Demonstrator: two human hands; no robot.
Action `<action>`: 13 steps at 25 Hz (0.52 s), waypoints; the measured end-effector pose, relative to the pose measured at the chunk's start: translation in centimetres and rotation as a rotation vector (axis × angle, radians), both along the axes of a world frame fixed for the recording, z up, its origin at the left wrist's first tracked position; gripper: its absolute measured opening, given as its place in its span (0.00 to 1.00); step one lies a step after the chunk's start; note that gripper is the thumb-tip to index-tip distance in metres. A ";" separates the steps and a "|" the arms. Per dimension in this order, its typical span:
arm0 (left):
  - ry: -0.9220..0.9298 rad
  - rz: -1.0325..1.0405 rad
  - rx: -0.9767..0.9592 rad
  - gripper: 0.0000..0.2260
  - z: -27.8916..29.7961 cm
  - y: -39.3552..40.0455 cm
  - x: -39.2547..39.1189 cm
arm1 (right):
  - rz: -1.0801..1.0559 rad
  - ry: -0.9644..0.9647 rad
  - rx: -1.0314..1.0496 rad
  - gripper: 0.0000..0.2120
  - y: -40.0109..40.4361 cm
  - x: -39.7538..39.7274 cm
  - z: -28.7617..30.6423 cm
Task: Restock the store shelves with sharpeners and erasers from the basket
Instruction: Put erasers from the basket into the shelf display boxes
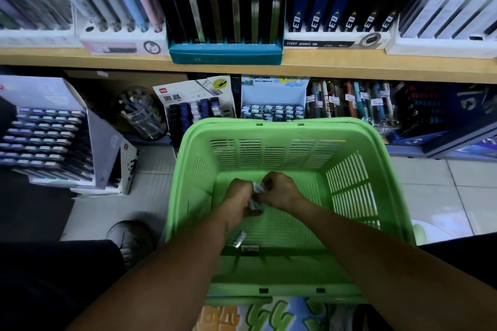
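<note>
Both my hands are down inside the green basket [357, 158], close together near its middle. My left hand [239, 200] curls round small wrapped packets [254, 205]. My right hand [279, 189] pinches another small wrapped packet [259, 187] beside it. The picture is too blurred to tell whether these are erasers or sharpeners. Two more small items [243, 243] lie on the basket floor near my left forearm.
A wooden shelf [349, 67] carries boxes of pens and pencil leads above. Below it stand display boxes of lead refills [196, 107], small items [273, 111], a clear jar [142, 115] and a large tray [45, 140] at left. My shoe [131, 239] rests on the tiled floor.
</note>
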State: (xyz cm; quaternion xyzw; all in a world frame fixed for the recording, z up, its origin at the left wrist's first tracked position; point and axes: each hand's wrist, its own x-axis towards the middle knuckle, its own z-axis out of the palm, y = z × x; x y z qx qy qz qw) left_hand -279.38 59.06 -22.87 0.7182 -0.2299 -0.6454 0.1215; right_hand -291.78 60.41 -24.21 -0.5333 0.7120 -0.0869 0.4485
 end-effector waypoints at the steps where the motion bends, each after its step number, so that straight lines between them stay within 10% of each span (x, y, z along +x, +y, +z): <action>1: 0.115 0.081 0.035 0.10 0.5 -0.1 -0.1 | -0.024 -0.066 0.006 0.12 -0.2 0.3 0.3; 7: 0.060 0.173 -0.158 0.06 0.0 -0.1 1.2 | -0.145 -0.474 0.107 0.25 -0.5 -0.8 0.2; 10: -0.169 -0.140 -0.237 0.06 -1.0 -0.3 2.1 | 0.284 0.236 -0.095 0.21 -0.8 -1.1 -1.2; 13: -0.456 -0.743 -0.307 0.08 -1.1 -0.1 2.7 | 0.670 0.502 -0.089 0.20 0.5 0.4 -1.9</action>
